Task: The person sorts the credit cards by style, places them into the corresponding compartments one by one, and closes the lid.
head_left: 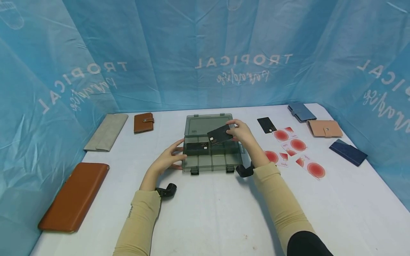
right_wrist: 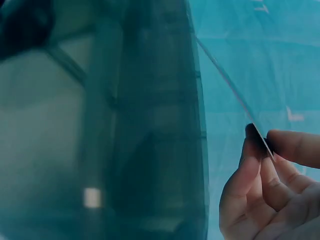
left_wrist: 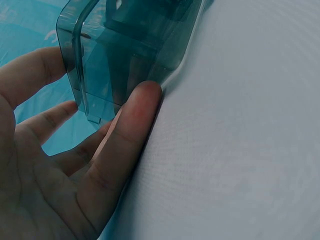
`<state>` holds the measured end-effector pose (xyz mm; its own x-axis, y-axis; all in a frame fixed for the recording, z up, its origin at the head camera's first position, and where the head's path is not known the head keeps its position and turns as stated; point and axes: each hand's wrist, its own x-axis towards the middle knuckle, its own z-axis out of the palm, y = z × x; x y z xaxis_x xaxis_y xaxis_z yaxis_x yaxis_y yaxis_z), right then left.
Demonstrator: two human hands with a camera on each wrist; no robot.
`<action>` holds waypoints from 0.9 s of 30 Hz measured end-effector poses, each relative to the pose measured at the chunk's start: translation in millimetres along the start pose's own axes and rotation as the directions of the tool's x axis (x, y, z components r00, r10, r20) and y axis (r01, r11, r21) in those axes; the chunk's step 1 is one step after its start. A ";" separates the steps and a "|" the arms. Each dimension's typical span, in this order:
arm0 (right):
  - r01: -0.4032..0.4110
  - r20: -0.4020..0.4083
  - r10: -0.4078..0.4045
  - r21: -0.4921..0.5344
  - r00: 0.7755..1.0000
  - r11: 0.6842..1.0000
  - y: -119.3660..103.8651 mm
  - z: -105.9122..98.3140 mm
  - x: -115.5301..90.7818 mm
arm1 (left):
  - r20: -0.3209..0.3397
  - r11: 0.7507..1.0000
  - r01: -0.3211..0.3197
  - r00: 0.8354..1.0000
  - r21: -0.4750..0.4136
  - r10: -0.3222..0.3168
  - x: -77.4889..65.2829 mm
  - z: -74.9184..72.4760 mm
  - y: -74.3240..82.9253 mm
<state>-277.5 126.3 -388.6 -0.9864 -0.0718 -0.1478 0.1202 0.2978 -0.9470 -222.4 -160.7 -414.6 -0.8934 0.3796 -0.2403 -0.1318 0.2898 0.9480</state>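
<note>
A transparent grey-green compartment box [head_left: 205,168] lies with its lid [head_left: 205,126] swung back in the head view. My right hand [head_left: 241,133] pinches a black VIP card [head_left: 219,135] by its right end, tilted over the box. The right wrist view shows that card [right_wrist: 230,85] nearly edge-on between thumb and fingers of the right hand [right_wrist: 275,195]. Another black card [head_left: 196,148] is in the box's left part. My left hand [head_left: 168,158] touches the box's left side with spread fingers; up close, its thumb [left_wrist: 142,110] rests against the box wall [left_wrist: 95,65].
To the right lie a black card [head_left: 266,125], several white cards with red circles [head_left: 316,170], and blue [head_left: 301,112], tan [head_left: 325,128] and navy wallets [head_left: 348,152]. Left are a small brown wallet [head_left: 143,123], a grey wallet [head_left: 106,132] and a large brown one [head_left: 74,197].
</note>
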 end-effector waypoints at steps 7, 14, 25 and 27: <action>-0.009 0.032 0.012 -0.078 0.999 0.997 -0.5 18.8 3.3 | -0.004 1.000 0.005 1.000 -0.001 -0.005 0.1 0.2 -0.4; 0.021 0.057 -0.014 -0.130 0.998 0.991 1.5 33.0 5.6 | -0.003 1.000 0.002 1.000 -0.007 -0.002 0.7 0.4 0.1; 0.055 0.105 -0.036 -0.178 0.994 0.983 2.2 48.4 4.4 | 0.002 1.000 -0.001 1.000 -0.013 0.001 1.0 0.3 -0.3; 0.053 0.109 -0.033 -0.177 0.993 0.983 2.0 51.3 4.0 | 0.002 1.000 0.002 1.000 -0.012 -0.002 1.2 0.1 -1.1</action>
<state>-275.5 77.8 -405.8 -0.9717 -0.1855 -0.1464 0.0464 0.4577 -0.8879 -223.3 -160.5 -416.0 -0.8922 0.3809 -0.2426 -0.1387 0.2801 0.9499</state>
